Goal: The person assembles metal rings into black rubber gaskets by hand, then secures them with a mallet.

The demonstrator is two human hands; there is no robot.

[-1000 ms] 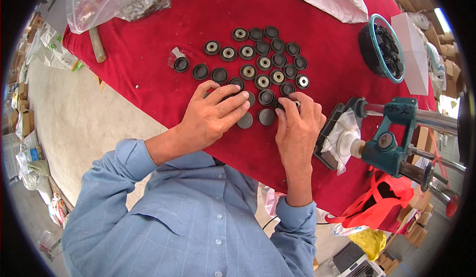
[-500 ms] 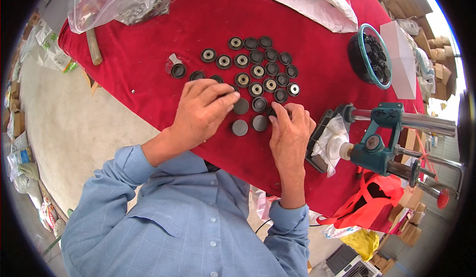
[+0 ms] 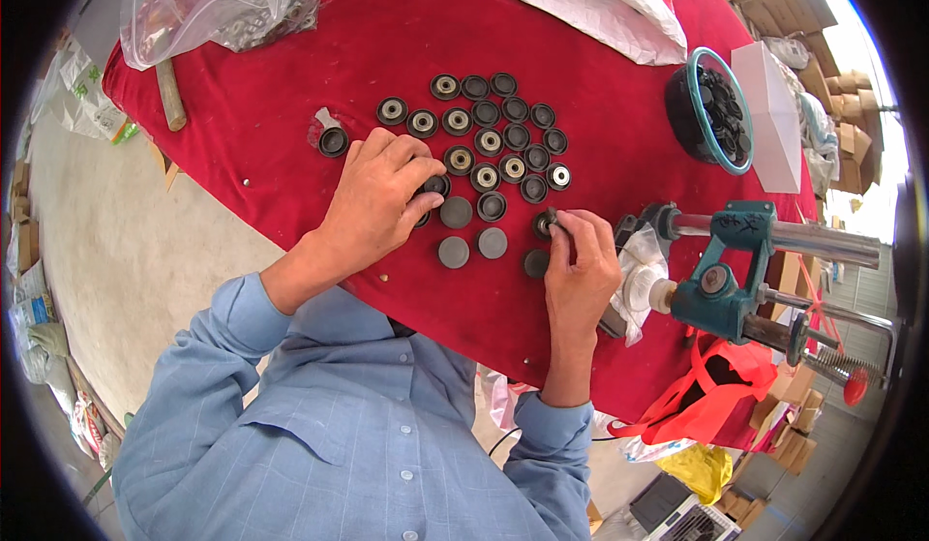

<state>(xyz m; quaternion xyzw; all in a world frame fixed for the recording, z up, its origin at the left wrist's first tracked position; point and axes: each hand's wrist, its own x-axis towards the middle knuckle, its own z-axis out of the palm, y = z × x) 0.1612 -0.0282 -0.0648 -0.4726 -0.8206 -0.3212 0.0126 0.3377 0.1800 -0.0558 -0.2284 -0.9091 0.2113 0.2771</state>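
On the red cloth lies a loose cluster of round black caps (image 3: 516, 136), several with a metal bearing (image 3: 458, 161) seated inside. Plain flat-topped caps (image 3: 492, 243) lie face down nearer me. My left hand (image 3: 373, 193) is at the cluster's left side, fingers curled down around a black cap (image 3: 423, 218), with another cap (image 3: 436, 186) by its fingertips. At the right, my right hand (image 3: 584, 268) pinches the edge of a dark round cap (image 3: 544, 224); the fingers partly hide it. Another dark cap (image 3: 535, 263) lies beside that hand's thumb.
A teal-green hand press (image 3: 721, 280) stands at the right, with a white plastic bag (image 3: 641, 280) at its base. Behind it are a tub of black caps (image 3: 699, 144) and a white box (image 3: 769, 115). A clear bag of metal parts (image 3: 261, 9) and a wooden stick (image 3: 171, 96) lie far left.
The view has shifted slightly. My right hand has moved a little right, uncovering a dark cap beside its thumb. My left hand has drawn back slightly from the flat-topped caps.
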